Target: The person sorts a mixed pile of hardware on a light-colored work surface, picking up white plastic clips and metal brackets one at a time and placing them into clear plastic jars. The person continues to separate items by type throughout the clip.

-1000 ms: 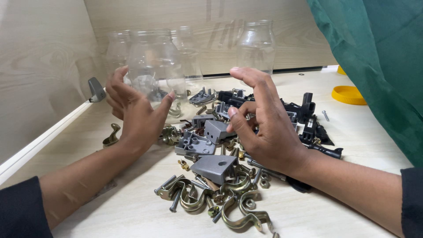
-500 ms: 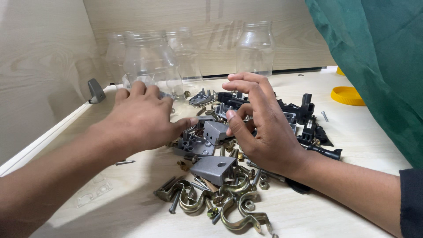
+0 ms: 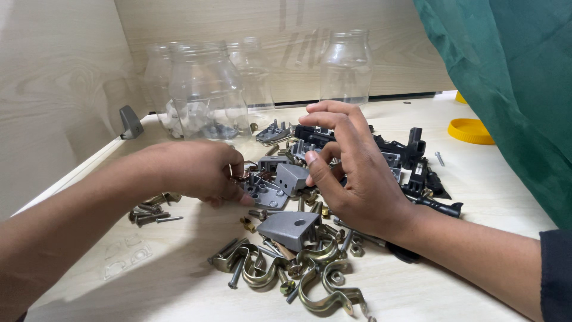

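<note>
At the far left a small heap of bolts [image 3: 152, 213] lies apart on the table [image 3: 488, 197]. The left hand [image 3: 193, 173] rests palm down beside it, fingers curled together on the grey plastic bracket [image 3: 265, 192]; whether they pinch it or only press it I cannot tell. Behind stand glass jars [image 3: 208, 92], one holding a few pieces, so the sorting looks barely begun: most of the hardware pile [image 3: 298, 250] remains loose. The right hand [image 3: 351, 173] hovers over the pile, fingers spread and bent, holding nothing, with black plastic parts [image 3: 417, 161] just beyond its fingertips.
</note>
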